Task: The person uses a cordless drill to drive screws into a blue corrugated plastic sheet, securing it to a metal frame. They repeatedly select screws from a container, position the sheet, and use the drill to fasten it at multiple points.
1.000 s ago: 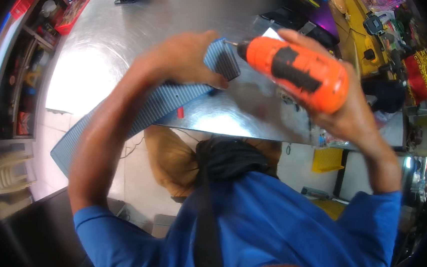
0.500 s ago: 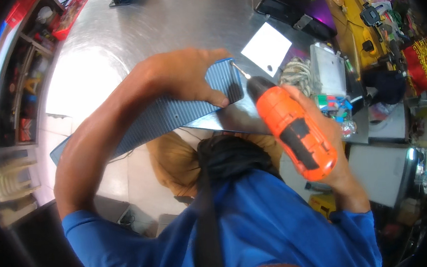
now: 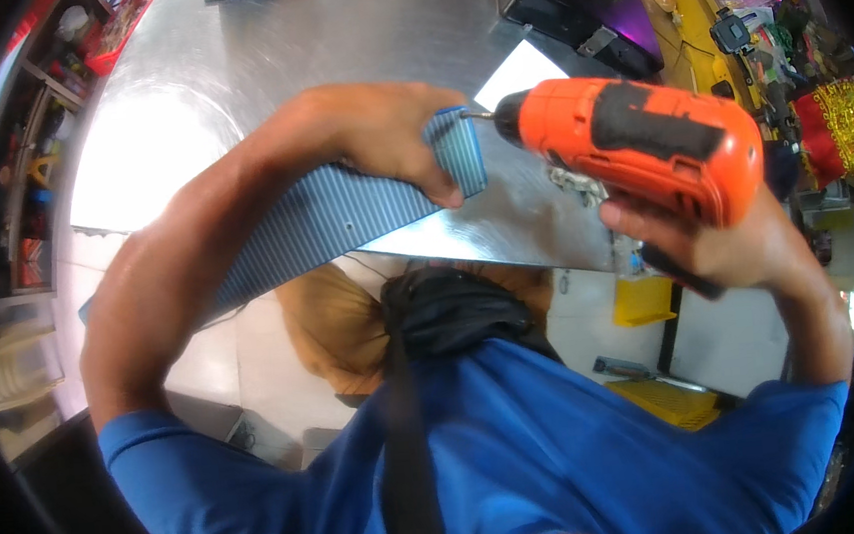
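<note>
A long blue panel with fine light stripes (image 3: 313, 221) slants across the near edge of the metal table. My left hand (image 3: 392, 139) grips it near its right end, thumb on the striped face and the other fingers over the far edge, partly hidden. In my right hand (image 3: 721, 244) is an orange and black cordless drill (image 3: 637, 135), held by its handle. The drill lies nearly level, with its chuck pointing left. Its thin bit reaches the panel's far right corner; whether it touches or enters the edge I cannot tell.
The shiny metal table (image 3: 329, 44) carries a white sheet (image 3: 522, 74), partly behind the drill, and a black box (image 3: 568, 15) at the back right. Cluttered tools and parts line the right side. Shelves (image 3: 38, 167) stand at the left. Yellow baskets (image 3: 643, 300) sit below right.
My right hand has swung the drill out to the right and turned it from slanting to nearly level. The bit now meets the panel's end from the side. My left hand keeps its grip.
</note>
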Available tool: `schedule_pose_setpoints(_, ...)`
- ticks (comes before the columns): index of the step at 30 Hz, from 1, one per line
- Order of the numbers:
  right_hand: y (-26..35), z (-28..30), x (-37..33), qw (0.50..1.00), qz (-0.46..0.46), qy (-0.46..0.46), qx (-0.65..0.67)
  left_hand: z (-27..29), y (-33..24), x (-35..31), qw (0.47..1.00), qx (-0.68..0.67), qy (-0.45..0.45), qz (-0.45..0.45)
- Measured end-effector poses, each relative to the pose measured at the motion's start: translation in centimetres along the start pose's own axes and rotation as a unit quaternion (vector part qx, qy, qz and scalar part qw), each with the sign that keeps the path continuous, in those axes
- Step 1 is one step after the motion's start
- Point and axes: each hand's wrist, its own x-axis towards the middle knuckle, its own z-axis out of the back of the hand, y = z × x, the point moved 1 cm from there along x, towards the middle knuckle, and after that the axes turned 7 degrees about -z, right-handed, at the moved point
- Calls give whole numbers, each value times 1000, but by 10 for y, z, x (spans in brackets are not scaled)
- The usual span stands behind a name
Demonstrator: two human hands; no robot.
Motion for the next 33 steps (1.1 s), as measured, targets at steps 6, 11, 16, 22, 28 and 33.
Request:
schedule_pose_setpoints(6,17,8,3,985,-166,28,39,2,-23,-7,998,28,-20,62)
schedule_pose_setpoints(11,41,1,7,980,-195,33,33,-1,-17,-6,997,50,-23,56)
schedule_pose_setpoints(16,35,3,6,986,-137,47,-87,4,-31,-7,994,71,-32,71)
schedule_pose_setpoints(22,12,-1,5,991,49,15,-124,0,-30,-12,992,85,-37,82)
schedule_pose_setpoints(28,13,3,-11,996,-29,-27,-76,0,-30,-1,996,80,-43,14)
schedule_pose_setpoints(33,7,0,3,996,-87,-3,22,-4,-21,-10,994,78,-54,53)
